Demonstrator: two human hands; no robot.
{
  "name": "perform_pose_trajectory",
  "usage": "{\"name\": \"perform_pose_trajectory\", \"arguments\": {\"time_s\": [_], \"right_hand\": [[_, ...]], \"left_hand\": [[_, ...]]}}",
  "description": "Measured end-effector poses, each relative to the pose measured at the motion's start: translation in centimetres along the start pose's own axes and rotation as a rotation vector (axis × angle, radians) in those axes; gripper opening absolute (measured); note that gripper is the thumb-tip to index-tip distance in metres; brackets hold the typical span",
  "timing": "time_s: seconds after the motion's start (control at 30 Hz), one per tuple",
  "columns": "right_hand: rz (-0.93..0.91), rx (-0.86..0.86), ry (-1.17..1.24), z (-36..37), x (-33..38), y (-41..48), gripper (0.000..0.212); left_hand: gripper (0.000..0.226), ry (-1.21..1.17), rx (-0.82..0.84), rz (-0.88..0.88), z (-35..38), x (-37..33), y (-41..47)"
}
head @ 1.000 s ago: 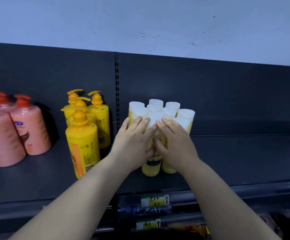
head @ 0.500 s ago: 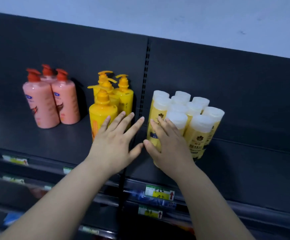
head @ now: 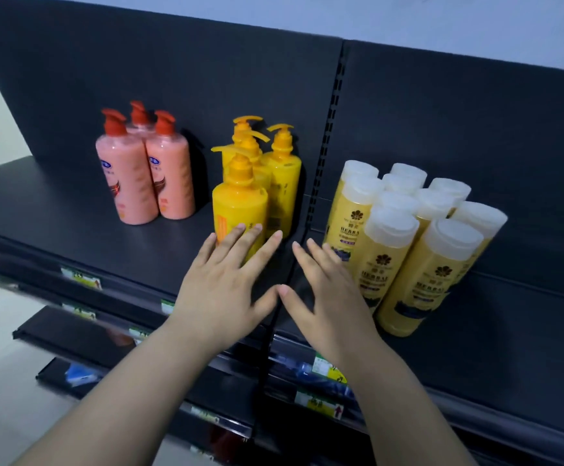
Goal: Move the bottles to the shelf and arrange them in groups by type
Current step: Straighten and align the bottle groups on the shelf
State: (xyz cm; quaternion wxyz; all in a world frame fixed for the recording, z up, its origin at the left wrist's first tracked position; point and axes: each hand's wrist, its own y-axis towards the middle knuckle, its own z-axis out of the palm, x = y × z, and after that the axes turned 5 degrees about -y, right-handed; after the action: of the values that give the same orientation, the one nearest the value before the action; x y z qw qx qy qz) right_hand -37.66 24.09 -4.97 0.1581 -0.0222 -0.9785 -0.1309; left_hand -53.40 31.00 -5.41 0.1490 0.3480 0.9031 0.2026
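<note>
Three groups stand on the dark shelf [head: 55,210]. At the left are three pink pump bottles [head: 129,176] with red tops. In the middle stand yellow pump bottles [head: 240,210], several close together. At the right is a cluster of several yellow bottles with white caps [head: 405,243]. My left hand [head: 226,284] is spread flat in front of the front yellow pump bottle, fingertips over its base. My right hand [head: 327,290] is spread flat just left of the white-capped cluster. Neither hand holds anything; their thumbs nearly meet.
Below the shelf's front edge run price-tag rails with green and yellow labels [head: 321,401]. Lower dark shelves [head: 72,334] jut out at the lower left over a pale floor. A slotted upright [head: 324,146] divides the back panel. Bare shelf surface lies at the far right [head: 509,331].
Both hands have come off the white-capped bottles and spread flat, drifting left. The view has swung left and down, bringing the pink bottles and lower shelves into sight.
</note>
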Motion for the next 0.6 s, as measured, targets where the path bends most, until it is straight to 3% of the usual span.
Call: {"name": "perform_pose_trajectory", "arguments": {"time_s": [0.2, 0.6], "right_hand": [[0.026, -0.026, -0.027, 1.1, 4.3, 2.2, 0.066], [0.122, -0.156, -0.017, 8.9, 18.4, 8.8, 0.066]], "left_hand": [[0.067, -0.041, -0.012, 0.029, -0.8, 5.3, 0.4], [0.068, -0.115, 0.03, 0.131, -2.5, 23.4, -0.5]]}}
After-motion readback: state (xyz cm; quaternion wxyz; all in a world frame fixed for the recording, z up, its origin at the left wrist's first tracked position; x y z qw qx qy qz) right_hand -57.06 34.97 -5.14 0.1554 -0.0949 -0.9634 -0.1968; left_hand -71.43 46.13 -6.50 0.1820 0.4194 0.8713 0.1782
